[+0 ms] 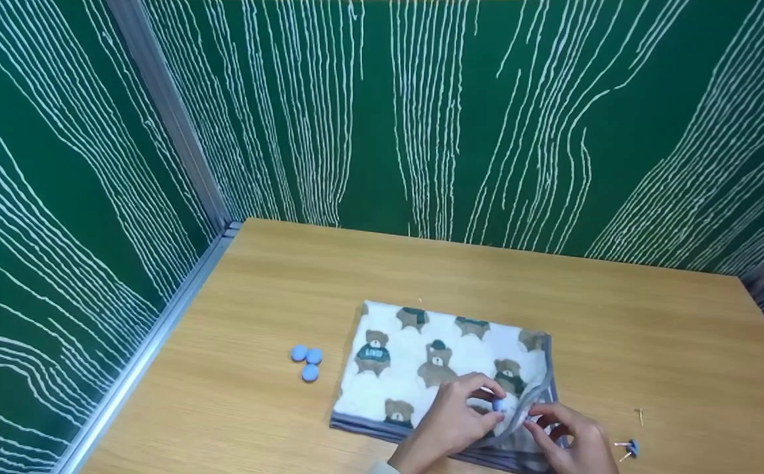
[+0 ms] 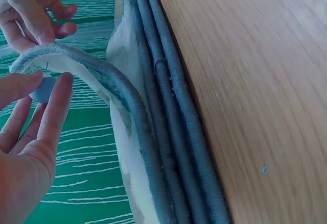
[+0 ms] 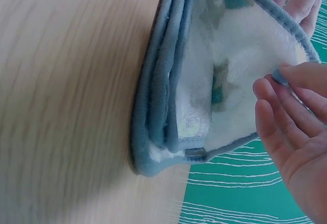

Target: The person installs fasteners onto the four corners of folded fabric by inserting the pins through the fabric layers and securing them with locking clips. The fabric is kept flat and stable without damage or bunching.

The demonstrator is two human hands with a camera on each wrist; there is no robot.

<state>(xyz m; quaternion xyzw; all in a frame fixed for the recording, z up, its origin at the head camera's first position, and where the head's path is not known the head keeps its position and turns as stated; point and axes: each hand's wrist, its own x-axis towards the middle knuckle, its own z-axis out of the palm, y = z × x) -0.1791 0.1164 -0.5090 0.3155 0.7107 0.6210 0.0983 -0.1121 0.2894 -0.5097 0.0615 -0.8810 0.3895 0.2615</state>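
A folded white blanket (image 1: 414,395) with teddy-bear print and grey piping lies on the table, its near right corner lifted between the hands. My left hand (image 1: 454,418) pinches a round blue cap (image 2: 43,91) between thumb and fingers, close beside the raised piped edge (image 2: 97,63). A thin pin point (image 2: 47,65) shows between that edge and the cap. On the other side of the raised layer, my right hand (image 1: 576,438) pinches a small blue piece (image 3: 280,76) against the cloth, thumb over fingers. Most of that piece is hidden by the fingers.
Several blue caps (image 1: 310,372) lie left of the blanket. Right of my right hand are a gold-coloured pin (image 1: 641,415) and a few pins with blue heads (image 1: 632,448). Green panels (image 1: 368,131) with white lines border the wooden table (image 1: 276,283) at the back and left.
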